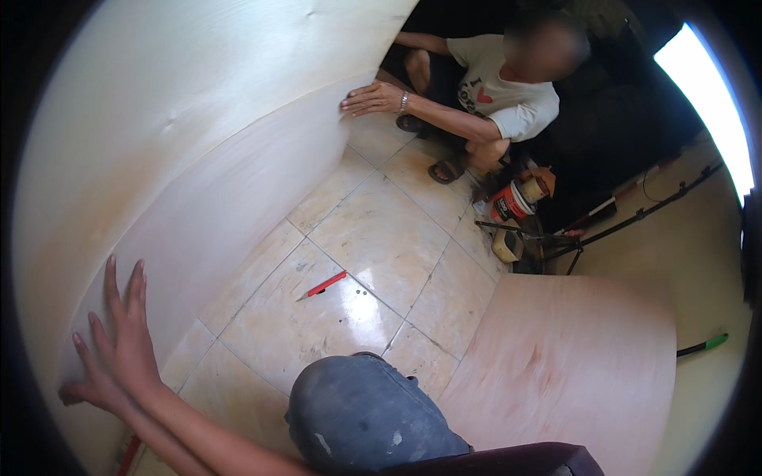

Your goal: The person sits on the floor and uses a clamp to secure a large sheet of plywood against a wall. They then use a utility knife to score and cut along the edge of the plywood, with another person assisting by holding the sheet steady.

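Observation:
A tall, pale, curved panel (198, 87) stands along the left, with a pinkish thin wood sheet (230, 182) lying along its lower part. Both of my hands are against this surface at the lower left, close together and partly overlapping. My right hand (133, 349) rests on it with fingers stretched upward. Just below and left of that, my left hand (101, 382) presses flat with its fingers spread. Neither hand holds anything. On the tiled floor between the panel and my knee lies a red utility knife (324, 285), its tip pointing toward the panel.
A co-worker (508, 87) crouches at the far end, one hand (373, 99) flat on the panel. A red-and-white bucket (510, 203) and a black stand (635, 218) are behind right. Another wood sheet (571, 357) curves at right. My grey-clad knee (365, 412) is in front.

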`<move>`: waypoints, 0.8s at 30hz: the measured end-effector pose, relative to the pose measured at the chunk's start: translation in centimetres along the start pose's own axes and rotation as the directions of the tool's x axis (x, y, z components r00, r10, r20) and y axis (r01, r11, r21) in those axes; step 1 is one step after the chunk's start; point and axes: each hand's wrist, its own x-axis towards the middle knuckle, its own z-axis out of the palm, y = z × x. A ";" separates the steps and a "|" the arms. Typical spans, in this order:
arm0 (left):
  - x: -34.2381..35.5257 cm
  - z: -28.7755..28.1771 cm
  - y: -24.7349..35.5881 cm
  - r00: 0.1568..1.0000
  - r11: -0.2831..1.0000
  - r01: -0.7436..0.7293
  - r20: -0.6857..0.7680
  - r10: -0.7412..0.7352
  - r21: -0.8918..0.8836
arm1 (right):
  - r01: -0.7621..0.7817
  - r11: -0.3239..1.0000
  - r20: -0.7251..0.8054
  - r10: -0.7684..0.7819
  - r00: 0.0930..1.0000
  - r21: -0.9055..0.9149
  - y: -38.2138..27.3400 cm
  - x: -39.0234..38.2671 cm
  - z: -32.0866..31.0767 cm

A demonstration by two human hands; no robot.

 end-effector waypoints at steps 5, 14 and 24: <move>-5.5 5.0 -16.7 0.984 0.989 0.149 -0.096 -0.148 -0.001 | 0.051 0.998 0.032 -0.052 0.998 0.038 -1.2 2.2 -2.7; -7.4 7.7 -17.4 0.979 0.930 -0.127 0.195 0.061 0.344 | 0.338 0.938 0.164 -0.346 0.924 0.072 -5.6 8.3 -9.7; -3.0 1.4 -3.8 0.277 -0.757 -0.016 0.730 0.624 0.653 | 0.700 0.691 0.440 -0.580 0.686 -0.180 7.5 9.2 -27.8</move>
